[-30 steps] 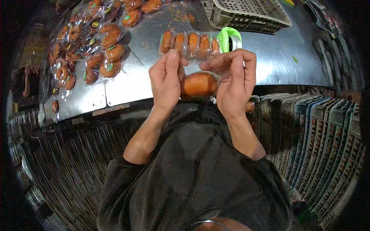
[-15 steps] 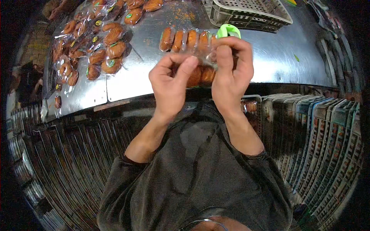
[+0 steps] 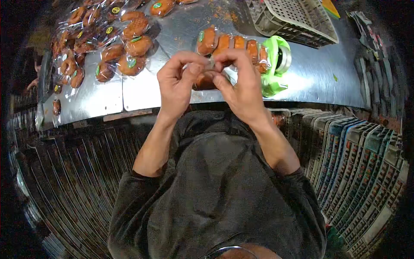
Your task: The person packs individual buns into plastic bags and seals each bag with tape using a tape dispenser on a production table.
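Near the front edge of the metal table, my left hand [image 3: 176,82] and my right hand [image 3: 242,86] are close together with their fingers pinched. Both hold the top of a clear plastic bag, whose edges are hard to make out. A brown pastry [image 3: 205,82] shows below the fingers, partly hidden by them. Just beyond my hands is a row of wrapped pastries [image 3: 208,41]. To the right of that row sits a bright green tool with a round roll [image 3: 271,47], which looks like a tape dispenser; my right hand is apart from it.
Many bagged pastries with stickers [image 3: 131,64] lie in a heap on the left of the metal table [image 3: 146,93]. A grey plastic crate [image 3: 297,36] stands at the back right. Stacked crates [image 3: 358,142] line the lower right, below the table edge. Crumbs lie at the back.
My hands have come closer together at the bag's top. The view has shifted, and the green tool, mostly covered by my right hand before, now shows beside it.
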`<action>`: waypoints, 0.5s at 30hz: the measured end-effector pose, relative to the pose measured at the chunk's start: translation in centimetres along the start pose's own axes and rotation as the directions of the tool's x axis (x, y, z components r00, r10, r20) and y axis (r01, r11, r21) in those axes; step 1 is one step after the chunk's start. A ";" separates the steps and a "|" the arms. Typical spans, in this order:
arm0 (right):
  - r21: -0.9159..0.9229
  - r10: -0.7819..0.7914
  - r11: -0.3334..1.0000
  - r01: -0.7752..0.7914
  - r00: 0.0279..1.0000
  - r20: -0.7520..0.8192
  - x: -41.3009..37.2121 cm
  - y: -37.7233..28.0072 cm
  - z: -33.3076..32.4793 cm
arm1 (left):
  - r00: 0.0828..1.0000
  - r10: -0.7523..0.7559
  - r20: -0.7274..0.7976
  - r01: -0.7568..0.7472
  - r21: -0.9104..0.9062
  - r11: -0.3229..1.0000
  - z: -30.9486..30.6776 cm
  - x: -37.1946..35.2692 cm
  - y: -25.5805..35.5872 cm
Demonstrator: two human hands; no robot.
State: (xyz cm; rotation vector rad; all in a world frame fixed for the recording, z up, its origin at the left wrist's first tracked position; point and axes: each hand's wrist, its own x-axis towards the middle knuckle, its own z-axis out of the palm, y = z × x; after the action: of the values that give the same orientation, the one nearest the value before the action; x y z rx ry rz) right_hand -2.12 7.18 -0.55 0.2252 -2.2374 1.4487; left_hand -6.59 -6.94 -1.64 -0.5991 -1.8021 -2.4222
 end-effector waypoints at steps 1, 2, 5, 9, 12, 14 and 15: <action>0.058 0.078 0.995 -0.078 0.997 -0.005 0.6 -0.4 0.4 | 0.995 -0.104 -0.005 0.103 -0.127 0.987 -0.5 0.3 -0.2; 0.047 0.055 0.997 -0.053 0.998 -0.032 1.3 -1.0 0.7 | 0.990 -0.129 0.061 0.136 -0.122 0.983 -1.6 0.2 -0.7; -0.280 -0.207 0.935 0.219 0.976 0.070 2.8 -0.1 0.9 | 0.964 -0.264 -0.040 0.249 -0.221 0.943 -1.9 0.4 0.0; -0.417 -0.341 0.859 0.298 0.939 -0.032 4.0 0.8 1.4 | 0.918 0.270 0.291 -0.396 0.615 0.682 -3.5 2.6 -0.9; -0.008 -0.036 0.999 0.036 0.987 -0.155 3.9 2.5 2.1 | 0.988 0.073 -0.140 -0.051 0.152 0.987 0.4 1.9 -1.2; 0.512 0.332 0.842 -0.168 0.911 -0.246 3.9 1.7 3.9 | 0.931 -0.158 -0.329 0.119 -0.137 0.983 2.0 1.6 -2.2; 0.526 0.352 0.834 -0.164 0.893 -0.281 3.9 0.8 3.0 | 0.923 -0.144 -0.358 0.085 -0.175 0.981 2.5 1.8 -2.6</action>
State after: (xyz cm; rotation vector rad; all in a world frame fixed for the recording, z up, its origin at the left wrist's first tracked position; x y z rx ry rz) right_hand -6.74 5.23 -0.41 -0.2001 -1.6104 2.0094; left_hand -8.29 -3.46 -2.77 -0.0318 -1.5435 -2.5516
